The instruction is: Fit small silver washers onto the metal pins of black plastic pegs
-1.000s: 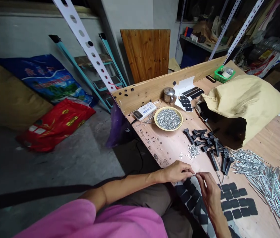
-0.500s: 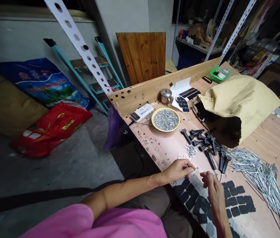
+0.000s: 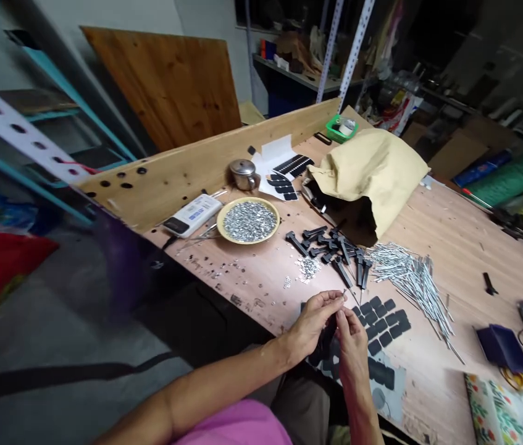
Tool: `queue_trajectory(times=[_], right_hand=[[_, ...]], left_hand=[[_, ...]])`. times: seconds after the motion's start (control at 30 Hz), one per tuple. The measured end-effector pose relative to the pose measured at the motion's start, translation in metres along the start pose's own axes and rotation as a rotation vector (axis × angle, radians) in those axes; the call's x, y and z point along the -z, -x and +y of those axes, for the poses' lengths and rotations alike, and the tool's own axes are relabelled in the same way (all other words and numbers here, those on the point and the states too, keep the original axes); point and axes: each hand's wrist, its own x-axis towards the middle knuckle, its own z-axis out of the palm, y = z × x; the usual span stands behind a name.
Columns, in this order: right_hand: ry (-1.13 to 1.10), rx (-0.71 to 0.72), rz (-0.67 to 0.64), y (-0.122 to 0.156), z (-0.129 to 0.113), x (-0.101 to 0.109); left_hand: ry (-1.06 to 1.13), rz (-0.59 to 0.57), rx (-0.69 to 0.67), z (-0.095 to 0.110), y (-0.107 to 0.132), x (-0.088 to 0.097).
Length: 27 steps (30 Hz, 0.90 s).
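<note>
My left hand (image 3: 313, 318) and my right hand (image 3: 351, 339) meet fingertip to fingertip over the near edge of the wooden table (image 3: 456, 241). Both are pinched on a small thin metal piece that is too small to name. Under them lies a sheet of black pads (image 3: 384, 327). Just beyond the fingers are a small heap of loose nuts (image 3: 308, 267), several black-handled parts (image 3: 335, 247) and a pile of thin metal rods (image 3: 412, 278).
A yellow bowl of nuts (image 3: 248, 220), a white device (image 3: 192, 215) and a metal pot (image 3: 242, 175) stand by the wooden back board (image 3: 205, 162). A tan sack (image 3: 372, 170), a green basket (image 3: 341, 128), a dark blue box (image 3: 502, 347) and a patterned cloth (image 3: 497, 411) also lie on the table.
The view has swung right, showing more of the table. My hands have come together, fingertips touching, and my right hand has lifted from the pad sheet.
</note>
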Motion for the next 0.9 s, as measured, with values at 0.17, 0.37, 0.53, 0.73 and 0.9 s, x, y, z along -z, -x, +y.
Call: queue_trajectory(times=[0.17, 0.37, 0.53, 0.73, 0.9], right_hand=[[0.494, 0.249, 0.230, 0.003, 0.009, 0.068], [1.321, 0.744, 0.375, -0.029, 0.028, 0.168], [1.383, 0.963, 0.027, -0.022, 0.048, 0.176], [1.412, 0.979, 0.007, -0.027, 0.053, 0.174], [1.375, 1.113, -0.176, -0.036, 0.052, 0.174]], left_hand=[[-0.256, -0.084, 0.056, -0.016, -0.003, -0.008], [-0.417, -0.049, 0.071, -0.021, -0.006, -0.007], [-0.591, -0.045, -0.053, -0.022, -0.018, -0.005], [-1.409, -0.066, -0.610, -0.016, -0.056, -0.014], [-2.030, -0.298, -0.741, -0.017, -0.080, -0.018]])
